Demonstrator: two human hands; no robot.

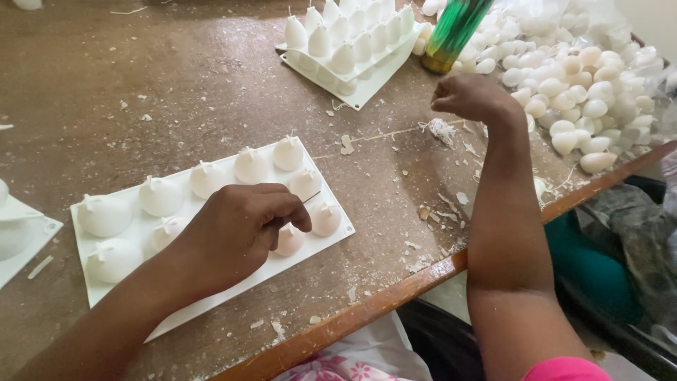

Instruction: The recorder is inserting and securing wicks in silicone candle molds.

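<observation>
A white mould tray [211, 282] lies flat on a brown desk [141, 92], near its front edge, slanting up to the right. Its two rows hold white egg-shaped wax pieces, each with a short wick at the tip. The left hand [240, 226] rests over the tray's right end, fingers pinched shut on a thin needle [311, 198] whose tip points right, just above a wax piece [326, 219]. Another wax piece [289, 241] shows beneath the hand's fingers.

The right hand [471, 97] is raised further back and to the right, loosely clenched with its fingertips pressed together. A pale thread [381, 136] runs across the desk below it to a small tangle [442, 130]; whether the hand holds that thread cannot be told.

Behind, a second tray [352, 53] of wax pieces stands tilted. Beside it stands a green bottle [455, 32], and to its right a large heap of loose white wax eggs [585, 92]. Part of another tray [17, 236] shows at the left edge. Wax flakes litter the desk.
</observation>
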